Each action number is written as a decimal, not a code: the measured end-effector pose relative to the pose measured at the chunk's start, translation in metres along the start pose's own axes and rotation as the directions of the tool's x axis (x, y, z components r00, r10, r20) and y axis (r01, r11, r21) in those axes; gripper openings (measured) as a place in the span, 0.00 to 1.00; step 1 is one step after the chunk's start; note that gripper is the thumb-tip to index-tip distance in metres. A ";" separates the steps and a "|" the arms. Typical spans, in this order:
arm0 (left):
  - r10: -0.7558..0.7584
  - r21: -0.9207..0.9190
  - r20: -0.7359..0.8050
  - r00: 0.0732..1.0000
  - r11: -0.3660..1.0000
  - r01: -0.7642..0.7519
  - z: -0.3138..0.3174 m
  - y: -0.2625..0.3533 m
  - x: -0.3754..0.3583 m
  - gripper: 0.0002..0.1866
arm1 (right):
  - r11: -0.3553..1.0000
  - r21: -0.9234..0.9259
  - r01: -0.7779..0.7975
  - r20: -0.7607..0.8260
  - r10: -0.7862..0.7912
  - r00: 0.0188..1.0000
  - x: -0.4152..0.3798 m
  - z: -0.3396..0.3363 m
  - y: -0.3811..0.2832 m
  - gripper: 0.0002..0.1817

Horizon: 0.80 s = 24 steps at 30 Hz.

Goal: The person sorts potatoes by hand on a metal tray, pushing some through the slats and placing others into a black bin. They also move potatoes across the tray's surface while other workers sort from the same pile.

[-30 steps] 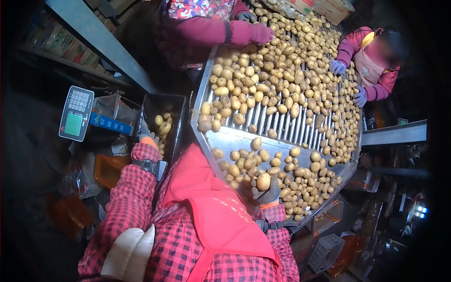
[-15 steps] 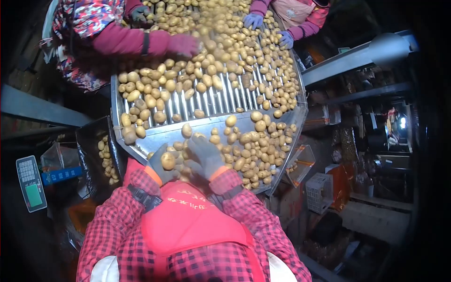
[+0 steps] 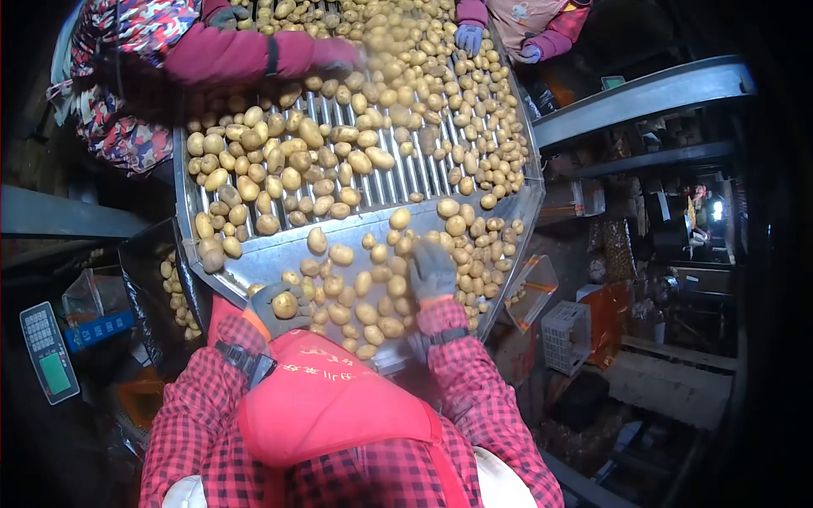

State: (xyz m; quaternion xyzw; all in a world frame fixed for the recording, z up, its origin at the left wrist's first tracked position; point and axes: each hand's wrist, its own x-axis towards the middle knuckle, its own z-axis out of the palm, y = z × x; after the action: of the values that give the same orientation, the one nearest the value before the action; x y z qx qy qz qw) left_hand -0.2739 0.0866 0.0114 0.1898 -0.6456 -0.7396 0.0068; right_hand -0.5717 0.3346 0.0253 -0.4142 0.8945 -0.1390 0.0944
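Observation:
My left hand [image 3: 278,310], in a grey glove with an orange cuff, is closed around a potato [image 3: 285,305] near the tray's left front edge. My right hand [image 3: 434,271], gloved the same way, rests among the potatoes on the metal tray [image 3: 262,261]. Its fingers look stretched out, touching potatoes, with none visibly gripped. Between my hands lie several loose potatoes [image 3: 364,284], and a denser heap [image 3: 483,245] sits to the right of my right hand.
Beyond the tray, a roller conveyor [image 3: 389,182] carries many potatoes. A co-worker's sleeve [image 3: 229,68] reaches in from the left; another person's gloved hand [image 3: 468,38] is at the far right. A digital scale [image 3: 49,351] and a potato-filled black-lined bin [image 3: 140,271] stand left, a white crate [image 3: 566,337] right.
My right hand has moved right, away from the left, leaving potatoes spread between them. My left hand still holds its potato, slightly lower and farther left. More potatoes lie on the rollers' left side.

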 end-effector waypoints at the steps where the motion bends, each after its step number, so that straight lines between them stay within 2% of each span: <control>1: 0.060 0.100 0.074 0.995 0.993 -0.068 -0.002 0.015 0.003 0.33 | 0.998 -0.063 0.009 -0.070 -0.013 0.997 0.013 0.014 0.011 0.22; 2: 0.113 0.195 0.152 0.982 0.971 -0.142 -0.003 0.026 0.006 0.33 | 0.992 -0.126 0.015 -0.140 -0.033 0.990 0.025 0.017 0.011 0.21; 4: -0.032 0.044 0.217 0.976 0.999 0.023 -0.004 0.034 0.008 0.22 | 0.987 -0.159 -0.020 -0.100 0.004 0.995 0.038 0.021 0.009 0.22; 6: -0.083 0.211 0.293 0.953 0.977 0.020 -0.003 0.046 0.010 0.16 | 0.986 -0.139 -0.090 -0.051 0.084 0.995 0.048 0.021 0.011 0.25; 9: 0.038 0.024 0.281 0.959 0.999 -0.047 0.005 0.050 0.014 0.14 | 0.967 0.015 -0.256 0.102 0.253 0.962 0.054 0.011 0.024 0.28; 10: 0.191 0.045 0.315 0.930 0.975 -0.215 0.004 0.040 0.019 0.14 | 0.962 0.030 -0.270 0.113 0.265 0.957 0.056 0.001 0.021 0.28; 12: 0.463 0.082 0.389 0.796 0.844 -0.531 0.000 0.018 0.031 0.14 | 0.943 0.004 -0.332 0.233 0.322 0.918 0.055 0.007 0.036 0.30; 14: 0.393 0.143 0.404 0.826 0.864 -0.482 -0.002 0.020 0.029 0.14 | 0.919 0.023 -0.394 0.235 0.378 0.895 0.046 0.023 0.045 0.32; 15: 0.358 0.173 0.410 0.839 0.873 -0.457 -0.002 0.033 0.028 0.14 | 0.902 0.184 -0.390 0.162 0.364 0.917 0.041 0.025 0.035 0.31; 16: -0.009 0.200 0.453 0.892 0.975 -0.092 -0.004 0.048 0.025 0.15 | 0.867 0.339 -0.365 0.089 0.357 0.930 0.036 0.031 0.022 0.30; 18: -0.140 -0.097 0.476 0.868 0.973 0.210 -0.005 0.021 0.025 0.19 | 0.826 0.467 -0.314 0.041 0.335 0.941 0.029 0.014 -0.032 0.27; 19: -0.174 -0.226 0.480 0.860 0.923 0.313 -0.005 0.008 0.021 0.21 | 0.837 0.450 -0.311 0.065 0.317 0.946 0.021 0.000 -0.063 0.25; 21: -0.220 -0.449 0.468 0.856 0.774 0.445 0.000 0.026 0.019 0.24 | 0.738 0.640 -0.213 0.276 0.038 0.960 0.022 -0.037 -0.119 0.23; 23: -0.244 -0.566 0.496 0.833 0.637 0.524 0.001 0.035 0.023 0.28 | 0.669 0.743 -0.021 0.289 -0.291 0.912 0.018 -0.023 -0.132 0.21; 24: -0.250 -0.587 0.534 0.808 0.578 0.567 0.000 0.032 0.026 0.29 | 0.685 0.728 0.030 0.283 -0.340 0.897 0.021 -0.015 -0.134 0.20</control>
State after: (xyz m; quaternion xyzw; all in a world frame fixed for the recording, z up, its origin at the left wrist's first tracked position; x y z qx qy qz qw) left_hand -0.3054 0.0743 0.0352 0.1652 -0.2236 -0.9342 -0.2237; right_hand -0.4939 0.2382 0.0823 -0.4554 0.6856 -0.3931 0.4098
